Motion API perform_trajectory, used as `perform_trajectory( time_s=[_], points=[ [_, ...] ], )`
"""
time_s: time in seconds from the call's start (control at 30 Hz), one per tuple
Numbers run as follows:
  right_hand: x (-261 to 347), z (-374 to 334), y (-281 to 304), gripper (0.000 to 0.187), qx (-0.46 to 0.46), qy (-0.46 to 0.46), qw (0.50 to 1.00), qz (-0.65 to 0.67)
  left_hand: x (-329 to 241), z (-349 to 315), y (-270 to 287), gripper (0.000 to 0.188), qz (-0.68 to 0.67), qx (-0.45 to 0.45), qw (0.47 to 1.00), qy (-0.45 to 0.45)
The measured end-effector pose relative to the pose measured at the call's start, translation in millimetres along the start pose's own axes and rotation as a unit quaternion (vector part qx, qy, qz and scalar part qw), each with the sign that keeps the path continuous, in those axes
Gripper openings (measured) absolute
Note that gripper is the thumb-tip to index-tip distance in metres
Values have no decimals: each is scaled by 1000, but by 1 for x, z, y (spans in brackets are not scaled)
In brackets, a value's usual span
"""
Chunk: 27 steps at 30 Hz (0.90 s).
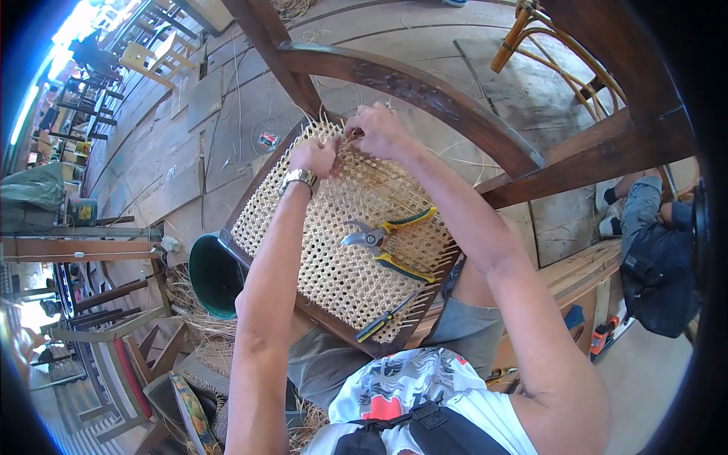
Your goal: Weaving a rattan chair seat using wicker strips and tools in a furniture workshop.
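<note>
Across my lap lies a chair seat of woven cane [334,250] in a dark wooden frame. At its far corner, my left hand [317,157] is closed with its fingertips at the weave, a metal watch on the wrist. Just to its right, my right hand [377,130] pinches at the same cane edge; the strand between its fingers is too small to make out clearly. Loose cane ends stick up around both hands. Pruning shears [371,237] with yellow and black handles rest opened on the weave. Nearer me lies a yellow and black screwdriver-like tool [387,318].
A curved dark wooden chair back [425,91] rises beyond the seat. Left of it stands a dark green bucket [212,277] near cane scraps. A seated person [644,227] is at the right. Farther off are a pale wooden chair [158,59] and a rattan piece [561,45].
</note>
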State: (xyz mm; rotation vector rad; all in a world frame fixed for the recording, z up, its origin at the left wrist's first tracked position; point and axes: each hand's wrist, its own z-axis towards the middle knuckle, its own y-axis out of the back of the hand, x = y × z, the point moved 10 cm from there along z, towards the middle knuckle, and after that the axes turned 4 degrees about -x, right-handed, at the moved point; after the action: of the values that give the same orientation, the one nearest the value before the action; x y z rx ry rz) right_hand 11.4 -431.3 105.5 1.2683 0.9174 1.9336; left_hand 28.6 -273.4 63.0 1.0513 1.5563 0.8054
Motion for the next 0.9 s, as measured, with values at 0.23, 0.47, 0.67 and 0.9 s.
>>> perform_trajectory(
  time_s=[0.23,0.47,0.67,0.9],
  points=[
    [17,2,-18,29,13,103,994,16,15,10,-4,36,-5,39,999,-1],
    [17,0,12,40,74,-61,969,228,92,-40,138,39,69,-62,994,49],
    [59,30,-12,39,116,-40,877,464,25,-44,150,42,-221,-7,973,-69],
    [-25,25,-6,24,58,-97,978,174,29,-12,39,13,-280,88,956,3]
  ],
)
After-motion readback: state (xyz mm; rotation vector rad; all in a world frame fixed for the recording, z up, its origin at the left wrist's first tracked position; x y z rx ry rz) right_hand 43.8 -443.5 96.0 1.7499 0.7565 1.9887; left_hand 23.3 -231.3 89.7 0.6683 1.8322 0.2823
